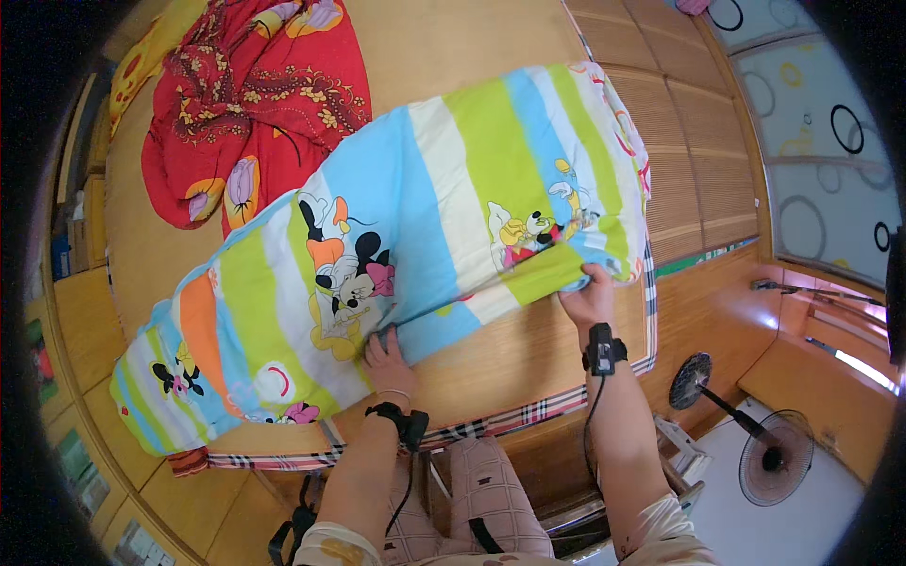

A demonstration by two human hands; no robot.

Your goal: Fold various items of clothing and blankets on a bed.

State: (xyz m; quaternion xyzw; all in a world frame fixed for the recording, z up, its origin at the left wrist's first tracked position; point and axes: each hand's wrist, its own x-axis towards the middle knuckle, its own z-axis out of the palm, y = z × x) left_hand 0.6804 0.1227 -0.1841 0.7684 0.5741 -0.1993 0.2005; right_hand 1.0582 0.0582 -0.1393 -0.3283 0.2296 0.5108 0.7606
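A striped cartoon-print quilt (pixel 432 205) in green, blue and white lies folded lengthwise across the mat-covered bed (pixel 509 354). At its near edge, my right hand (pixel 593 293) pinches a folded-over strip near the right end. My left hand (pixel 389 361) rests on the same edge left of the middle, its fingertips partly hidden at the cloth. I cannot tell whether those fingers grip or only press. The quilt's left end reaches the bed's near left corner.
A crumpled red floral blanket (pixel 262 120) lies beyond the quilt at the back left. Plaid trim (pixel 538 412) borders the mat. To the right are a wooden headboard (pixel 697 141) and a standing fan (pixel 773 456) on the floor.
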